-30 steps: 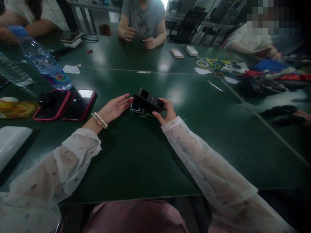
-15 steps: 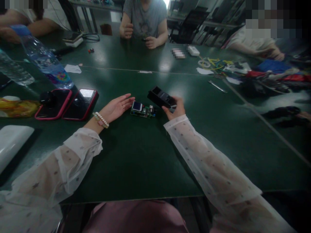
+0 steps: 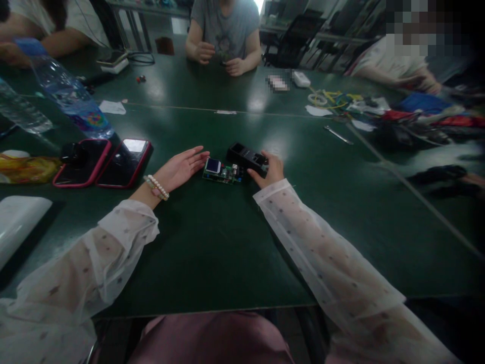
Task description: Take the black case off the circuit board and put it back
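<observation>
A black plastic case (image 3: 246, 156) with a window and cut-outs lies on the green table. At its right end is my right hand (image 3: 272, 169), thumb and fingers spread apart around that end; the fingertips are close to it or touching it. Just in front of the case sits a green circuit board (image 3: 223, 175) with a small screen (image 3: 213, 166) on its left part. My left hand (image 3: 182, 168) rests to the left of the board, palm turned inward and fingers stretched out, holding nothing. Its fingertips come near the board's left edge.
Left of my hands are two phones with red edges (image 3: 123, 164), a water bottle (image 3: 70, 98), a yellow packet (image 3: 32, 169) and a white object (image 3: 18, 222). A wrench (image 3: 338, 135) and a cable pile (image 3: 333, 97) lie right. Other people sit around the table (image 3: 212, 242).
The black case has come down to the table beside the circuit board. My right hand has lowered with it, its grip loosened. My left hand stays put.
</observation>
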A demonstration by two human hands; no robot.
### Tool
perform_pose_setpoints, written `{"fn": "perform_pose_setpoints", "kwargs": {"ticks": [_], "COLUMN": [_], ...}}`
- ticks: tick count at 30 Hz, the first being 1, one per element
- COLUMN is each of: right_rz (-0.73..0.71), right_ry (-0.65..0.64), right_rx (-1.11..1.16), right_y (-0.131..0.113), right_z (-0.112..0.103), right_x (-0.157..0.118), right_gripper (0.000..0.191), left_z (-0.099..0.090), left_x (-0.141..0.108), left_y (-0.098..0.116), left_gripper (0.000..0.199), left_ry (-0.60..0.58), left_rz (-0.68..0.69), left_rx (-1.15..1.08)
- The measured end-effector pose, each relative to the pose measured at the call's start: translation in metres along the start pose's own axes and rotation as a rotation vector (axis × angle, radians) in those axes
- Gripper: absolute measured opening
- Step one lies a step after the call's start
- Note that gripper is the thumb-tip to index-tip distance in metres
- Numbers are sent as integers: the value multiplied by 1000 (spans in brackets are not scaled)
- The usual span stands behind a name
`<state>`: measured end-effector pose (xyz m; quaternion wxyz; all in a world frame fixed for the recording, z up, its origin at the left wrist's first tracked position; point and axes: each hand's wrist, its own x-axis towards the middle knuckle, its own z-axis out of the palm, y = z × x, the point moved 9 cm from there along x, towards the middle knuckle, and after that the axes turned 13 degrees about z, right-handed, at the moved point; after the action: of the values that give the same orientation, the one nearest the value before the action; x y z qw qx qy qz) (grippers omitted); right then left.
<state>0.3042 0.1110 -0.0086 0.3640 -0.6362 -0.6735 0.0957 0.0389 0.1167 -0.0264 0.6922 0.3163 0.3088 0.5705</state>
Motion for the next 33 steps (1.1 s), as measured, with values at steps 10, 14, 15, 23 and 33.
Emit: {"fn": "perform_pose_setpoints", "kwargs": {"ticks": [10,14,15,23,33], "right_rz": [44,26,2,-173,-147], "right_ry": [16,47,49,-105,-302], "right_rx": [40,159,187,163,136], "right_y": [2,-9,-15,-68,-54], "right_z": [-2,-10,-12,-5,22], "right_x": [0,-4,-6,-29,-29], "right_gripper": [56,59,60,62,59], "left_z": [-1,-1,0,2,0], "left_x": [1,0,0,-3,-1], "left_y": [-1,0,0,1,0], "left_gripper": [33,31,30,30,23], "left_ry": [15,12,7,10,-3], "left_rz": [-11,-4,-2,6,5], "left_rx": [1,-1,-7,24,21]}}
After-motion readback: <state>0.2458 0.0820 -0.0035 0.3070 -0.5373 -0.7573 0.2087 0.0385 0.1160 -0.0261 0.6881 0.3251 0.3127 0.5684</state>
